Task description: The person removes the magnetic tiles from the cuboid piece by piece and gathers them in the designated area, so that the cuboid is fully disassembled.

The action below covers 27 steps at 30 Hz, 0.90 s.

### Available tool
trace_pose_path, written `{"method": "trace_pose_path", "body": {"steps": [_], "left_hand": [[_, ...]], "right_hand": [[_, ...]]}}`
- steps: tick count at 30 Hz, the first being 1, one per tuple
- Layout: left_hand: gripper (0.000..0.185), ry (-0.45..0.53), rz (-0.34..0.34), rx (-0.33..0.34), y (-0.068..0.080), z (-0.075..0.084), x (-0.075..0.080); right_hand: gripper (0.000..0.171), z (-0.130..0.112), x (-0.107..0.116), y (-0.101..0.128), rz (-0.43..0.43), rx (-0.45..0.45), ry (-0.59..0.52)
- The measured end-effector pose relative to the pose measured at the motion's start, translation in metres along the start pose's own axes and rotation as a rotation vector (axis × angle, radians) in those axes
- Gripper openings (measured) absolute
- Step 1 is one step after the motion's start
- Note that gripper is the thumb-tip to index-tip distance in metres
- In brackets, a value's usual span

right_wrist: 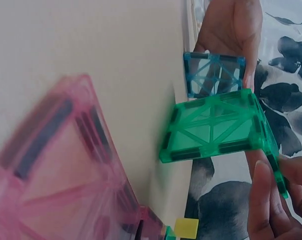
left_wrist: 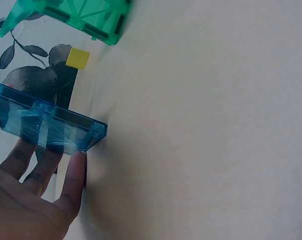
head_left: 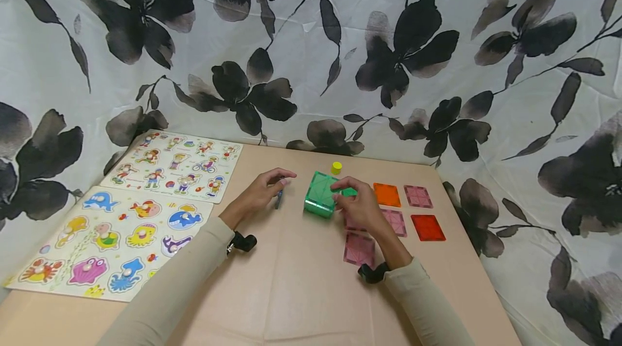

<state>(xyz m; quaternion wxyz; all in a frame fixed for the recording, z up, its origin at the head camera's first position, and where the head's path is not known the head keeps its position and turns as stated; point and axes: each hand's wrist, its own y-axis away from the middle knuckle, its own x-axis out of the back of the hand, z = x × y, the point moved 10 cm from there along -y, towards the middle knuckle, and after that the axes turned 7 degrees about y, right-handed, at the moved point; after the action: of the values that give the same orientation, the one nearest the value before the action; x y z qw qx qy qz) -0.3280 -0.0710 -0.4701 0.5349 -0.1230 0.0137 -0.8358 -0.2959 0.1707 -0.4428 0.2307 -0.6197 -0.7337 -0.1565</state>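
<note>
Green translucent cube of magnetic tiles (head_left: 320, 200) stands mid-surface in the head view. The right hand (head_left: 359, 208) pinches the cube's right-hand wall. Left of the cube, the left hand (head_left: 264, 189) holds a blue translucent square tile (head_left: 279, 198) on its edge. Behind the cube sits one small yellow block (head_left: 336, 167). Flat to its right lie one orange square tile (head_left: 386, 194), one red square tile (head_left: 427, 227) and three pink square tiles (head_left: 418, 196); a fourth may hide under the hand. Far left lie two wooden picture puzzle boards (head_left: 175, 165).

From the left wrist, fingers (left_wrist: 73, 175) back the blue tile (left_wrist: 45, 125), upright on the tan surface (left_wrist: 206, 125), apart from the cube (left_wrist: 75, 15).

From the right wrist, fingertips (right_wrist: 263, 200) grip the cube's green wall (right_wrist: 216, 130), the blue tile (right_wrist: 213, 74) just beyond it.

Judging by this, a wall is being steadied while the blue tile is brought up; the next move calls for matching edges squarely.
</note>
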Motion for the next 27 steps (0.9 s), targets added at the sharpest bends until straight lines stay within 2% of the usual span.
{"method": "trace_pose_path", "body": {"steps": [9, 15, 21, 27], "left_hand": [[0.034, 0.001, -0.001, -0.017, -0.001, 0.002, -0.001], [0.034, -0.014, -0.004, -0.002, -0.002, -0.002, -0.002], [0.034, -0.01, -0.003, -0.002, -0.002, -0.002, -0.002], [0.034, -0.014, -0.004, 0.007, -0.003, -0.002, -0.002]], "right_hand": [[0.018, 0.007, -0.017, 0.006, -0.096, -0.01, -0.01], [0.019, 0.017, -0.023, 0.01, -0.113, -0.063, 0.011], [0.021, 0.02, -0.016, 0.013, -0.108, -0.093, -0.021], [0.024, 0.024, -0.001, 0.019, -0.088, -0.068, 0.002]]}}
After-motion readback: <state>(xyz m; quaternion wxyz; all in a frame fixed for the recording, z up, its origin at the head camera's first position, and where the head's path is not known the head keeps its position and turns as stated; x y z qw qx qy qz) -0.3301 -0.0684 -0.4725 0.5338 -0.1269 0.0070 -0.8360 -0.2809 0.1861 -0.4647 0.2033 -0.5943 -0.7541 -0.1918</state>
